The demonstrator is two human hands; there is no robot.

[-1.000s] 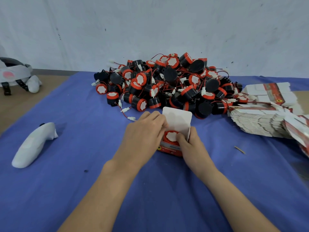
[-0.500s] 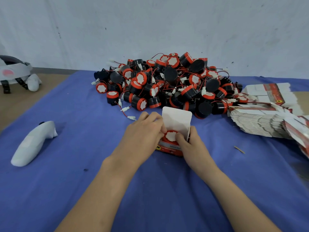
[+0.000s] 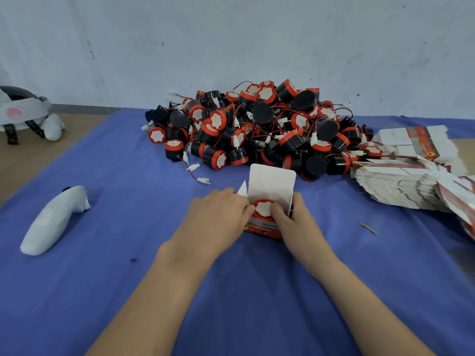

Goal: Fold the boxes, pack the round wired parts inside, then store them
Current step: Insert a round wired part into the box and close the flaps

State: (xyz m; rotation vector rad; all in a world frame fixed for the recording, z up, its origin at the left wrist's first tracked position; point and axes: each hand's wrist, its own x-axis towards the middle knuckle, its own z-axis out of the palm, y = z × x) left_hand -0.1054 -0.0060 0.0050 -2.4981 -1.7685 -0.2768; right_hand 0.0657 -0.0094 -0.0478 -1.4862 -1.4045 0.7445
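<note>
— Where's the round part [image 3: 263,208]?
— Sitting in the open box [image 3: 272,179] on the blue cloth [image 3: 128,291]. Only its red-and-white top shows; the wire is hidden.
— And the grip?
— The left hand [image 3: 218,214] clasps the box's left side, fingertips out of sight. The right hand [image 3: 295,219] holds the right wall, thumb seemingly on the part.
— Beyond?
— The pile [image 3: 257,124], then the flat boxes [image 3: 401,186], cut off at the right edge.

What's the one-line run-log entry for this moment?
stage: packing | box: upright, top open | round part: seated in box | left hand: grips box | right hand: grips box, thumb on part
</note>
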